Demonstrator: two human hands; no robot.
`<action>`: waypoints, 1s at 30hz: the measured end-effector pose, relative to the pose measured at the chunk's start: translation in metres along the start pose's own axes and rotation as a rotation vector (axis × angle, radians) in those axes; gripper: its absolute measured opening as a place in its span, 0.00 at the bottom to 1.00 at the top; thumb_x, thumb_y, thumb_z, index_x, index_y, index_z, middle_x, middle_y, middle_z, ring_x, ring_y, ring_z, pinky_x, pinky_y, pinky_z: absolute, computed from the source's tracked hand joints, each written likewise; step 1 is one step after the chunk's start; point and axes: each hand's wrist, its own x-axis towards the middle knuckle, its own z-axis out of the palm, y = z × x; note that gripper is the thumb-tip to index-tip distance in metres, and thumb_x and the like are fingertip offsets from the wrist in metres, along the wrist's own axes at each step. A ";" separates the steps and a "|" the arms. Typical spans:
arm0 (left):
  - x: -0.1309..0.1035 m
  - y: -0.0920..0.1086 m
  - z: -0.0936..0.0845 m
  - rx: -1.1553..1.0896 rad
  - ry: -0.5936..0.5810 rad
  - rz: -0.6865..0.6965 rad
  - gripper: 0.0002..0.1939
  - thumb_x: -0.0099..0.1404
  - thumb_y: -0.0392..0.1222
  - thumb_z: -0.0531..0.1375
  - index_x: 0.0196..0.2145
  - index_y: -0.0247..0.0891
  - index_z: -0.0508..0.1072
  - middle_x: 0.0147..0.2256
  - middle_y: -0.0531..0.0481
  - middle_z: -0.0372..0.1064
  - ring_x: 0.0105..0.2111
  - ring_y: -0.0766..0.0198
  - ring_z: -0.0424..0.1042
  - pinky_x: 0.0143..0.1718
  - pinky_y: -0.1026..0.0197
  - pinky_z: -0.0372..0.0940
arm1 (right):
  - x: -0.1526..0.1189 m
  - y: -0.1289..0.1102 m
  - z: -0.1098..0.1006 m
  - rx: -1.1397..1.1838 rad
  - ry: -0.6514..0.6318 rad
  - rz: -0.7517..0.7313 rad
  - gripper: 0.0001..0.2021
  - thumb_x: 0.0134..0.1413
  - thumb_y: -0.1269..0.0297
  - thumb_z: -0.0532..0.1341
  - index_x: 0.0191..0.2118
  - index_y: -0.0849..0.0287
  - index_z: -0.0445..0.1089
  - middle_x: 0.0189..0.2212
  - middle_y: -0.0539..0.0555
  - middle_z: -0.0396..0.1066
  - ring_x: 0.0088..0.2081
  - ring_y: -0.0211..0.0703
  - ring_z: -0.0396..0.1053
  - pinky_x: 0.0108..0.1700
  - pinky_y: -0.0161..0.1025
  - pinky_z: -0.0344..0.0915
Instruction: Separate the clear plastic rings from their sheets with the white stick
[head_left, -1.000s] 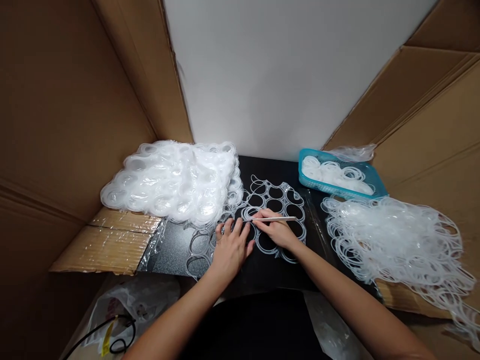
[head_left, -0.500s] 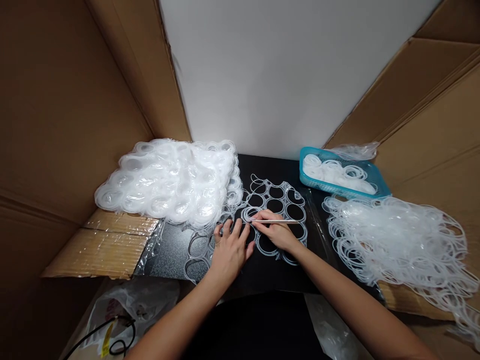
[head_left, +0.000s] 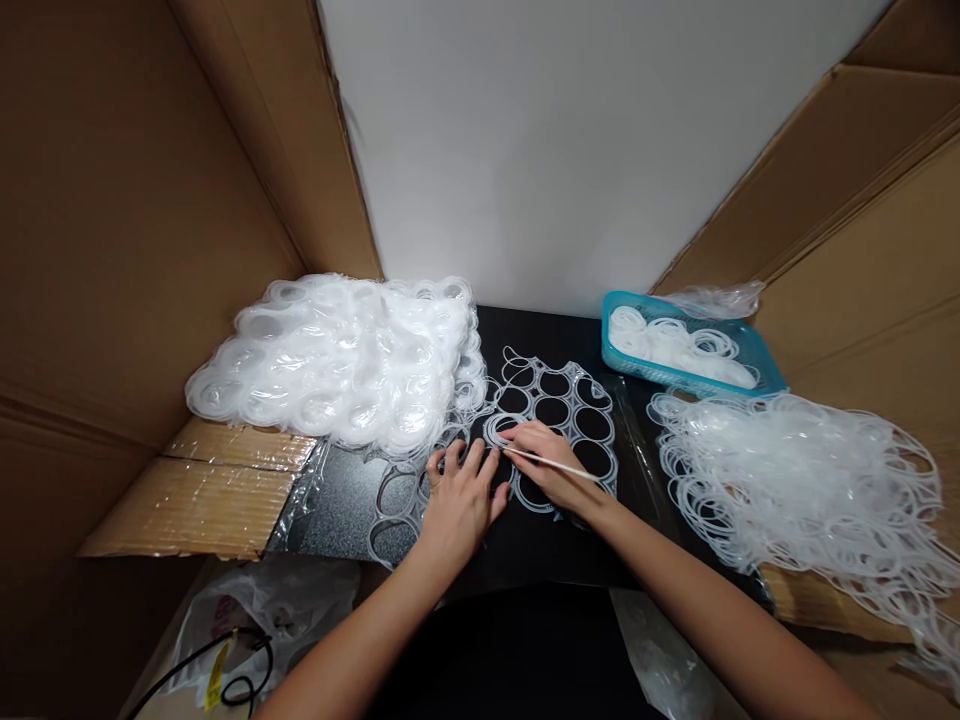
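Observation:
A translucent sheet of joined rings (head_left: pixel 553 395) lies on the black work surface (head_left: pixel 525 555). With fingers spread, my left hand (head_left: pixel 463 490) presses down on the sheet's left part. My right hand (head_left: pixel 546 462) pinches a thin white stick (head_left: pixel 562 466), whose tip is at a few loose-looking white rings (head_left: pixel 495 428) just beyond my left fingertips. The stick slants down to the right across the back of that hand. My right fingers partly cover the rings under them.
A tall stack of white ring sheets (head_left: pixel 337 370) stands at the left. At the right are a blue basket (head_left: pixel 694 380) holding white rings and a heap of stripped-looking ring webbing (head_left: pixel 802 490). Cardboard walls (head_left: pixel 150 200) rise on both sides. A plastic bag (head_left: pixel 300 600) lies below left.
The stick has swung from nearly level to a downward slant to the right. My right hand has turned with it and shifted slightly left; my left hand stays put.

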 end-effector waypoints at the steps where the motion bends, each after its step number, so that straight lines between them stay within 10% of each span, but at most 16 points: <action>1: 0.000 0.000 0.000 -0.004 -0.003 -0.001 0.19 0.68 0.45 0.61 0.56 0.44 0.71 0.56 0.46 0.69 0.55 0.46 0.64 0.55 0.41 0.55 | -0.002 0.001 0.004 -0.039 -0.006 -0.054 0.10 0.67 0.65 0.54 0.41 0.55 0.74 0.44 0.56 0.75 0.48 0.49 0.68 0.52 0.50 0.67; 6: 0.001 -0.001 -0.002 -0.013 -0.008 -0.019 0.18 0.67 0.44 0.62 0.54 0.46 0.72 0.56 0.48 0.69 0.56 0.46 0.63 0.56 0.41 0.53 | 0.003 0.012 -0.002 -0.225 0.113 -0.126 0.13 0.67 0.67 0.50 0.43 0.56 0.73 0.45 0.58 0.75 0.49 0.51 0.68 0.52 0.50 0.68; 14: -0.021 0.003 -0.010 -0.089 0.061 0.003 0.14 0.63 0.45 0.66 0.47 0.48 0.76 0.56 0.50 0.70 0.59 0.46 0.62 0.58 0.44 0.49 | 0.022 0.057 -0.092 -0.350 0.579 0.383 0.12 0.60 0.58 0.55 0.28 0.56 0.66 0.28 0.53 0.72 0.30 0.45 0.66 0.35 0.40 0.60; 19: -0.003 0.009 -0.014 -0.089 0.077 -0.005 0.16 0.65 0.49 0.64 0.49 0.45 0.75 0.62 0.47 0.63 0.62 0.44 0.58 0.59 0.42 0.48 | 0.025 0.043 -0.076 -0.037 0.444 0.395 0.16 0.57 0.54 0.59 0.23 0.56 0.62 0.21 0.47 0.62 0.26 0.40 0.59 0.31 0.36 0.54; 30: 0.029 0.007 0.007 0.037 -0.005 -0.028 0.22 0.68 0.52 0.61 0.56 0.44 0.72 0.66 0.45 0.57 0.65 0.43 0.54 0.61 0.38 0.50 | 0.033 0.026 -0.025 0.173 -0.040 0.207 0.08 0.59 0.59 0.60 0.33 0.56 0.72 0.36 0.52 0.76 0.38 0.45 0.70 0.44 0.43 0.64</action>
